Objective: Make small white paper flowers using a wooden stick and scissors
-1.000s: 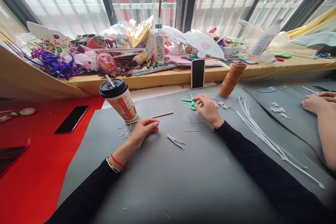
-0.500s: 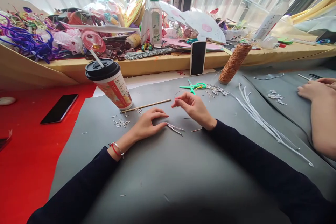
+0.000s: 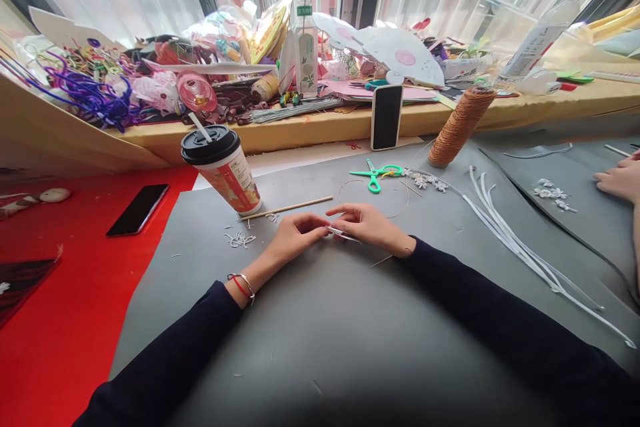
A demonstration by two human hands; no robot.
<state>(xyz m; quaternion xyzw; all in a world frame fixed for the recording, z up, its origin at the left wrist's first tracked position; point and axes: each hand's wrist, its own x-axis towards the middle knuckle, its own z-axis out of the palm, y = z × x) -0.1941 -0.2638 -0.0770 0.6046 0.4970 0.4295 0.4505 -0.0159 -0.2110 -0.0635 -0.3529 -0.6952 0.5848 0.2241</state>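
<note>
A small bundle of short white cords (image 3: 343,234) is between my two hands over the grey mat. My left hand (image 3: 295,235) pinches its left end between thumb and fingers. From the other side, my right hand (image 3: 374,227) has its thumb and fingers closed on the same cords; its fingertips partly hide them. A thin brown stick or needle (image 3: 381,261) lies just below my right wrist. Beyond my hands, a fine thread loop (image 3: 407,195) rests on the mat near green-handled scissors (image 3: 375,177). A wooden stick (image 3: 287,207) and white cord scraps (image 3: 240,240) lie beyond my left hand.
A lidded paper cup (image 3: 225,173) stands back left, a phone (image 3: 387,117) leans against the ledge, and a brown cord spool (image 3: 463,127) stands right of it. Long white cords (image 3: 520,250) and small white flowers (image 3: 550,193) lie right. Another person's hand (image 3: 620,180) is at the right edge.
My right hand has come down and toward my left hand, onto the white cords. The cords are lifted between my fingers. The view has shifted slightly, so the surroundings sit further right.
</note>
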